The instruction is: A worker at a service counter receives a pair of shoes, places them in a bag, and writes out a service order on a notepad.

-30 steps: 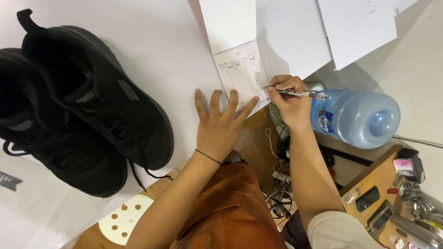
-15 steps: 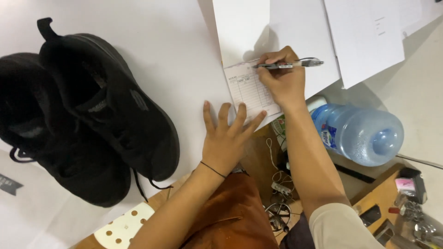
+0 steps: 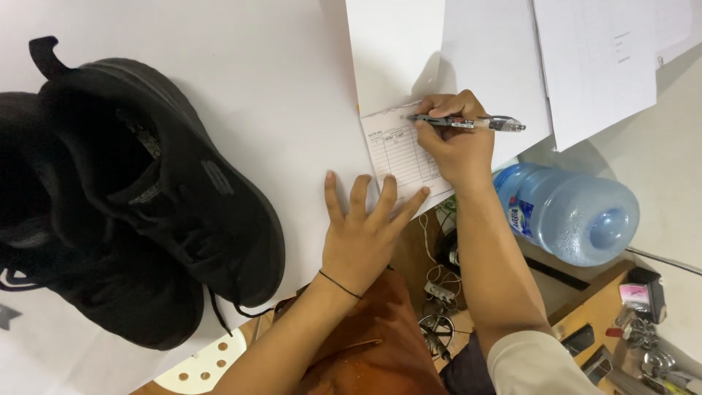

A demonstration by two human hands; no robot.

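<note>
White tabletop [image 3: 292,88] carries a small printed form [image 3: 401,152] near its edge; the left hand [image 3: 363,235] lies flat with fingers spread, fingertips pressing the form's lower edge. The right hand [image 3: 453,139] has its grip closed around a pen [image 3: 468,123], tip on the form. Black shoes [image 3: 139,197] sit well left.

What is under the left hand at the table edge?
The left hand lies flat on the small printed paper form and the white table; the form's corner beneath its fingers is covered.

White table [image 3: 278,88] above a cluttered brown floor [image 3: 592,314].
</note>
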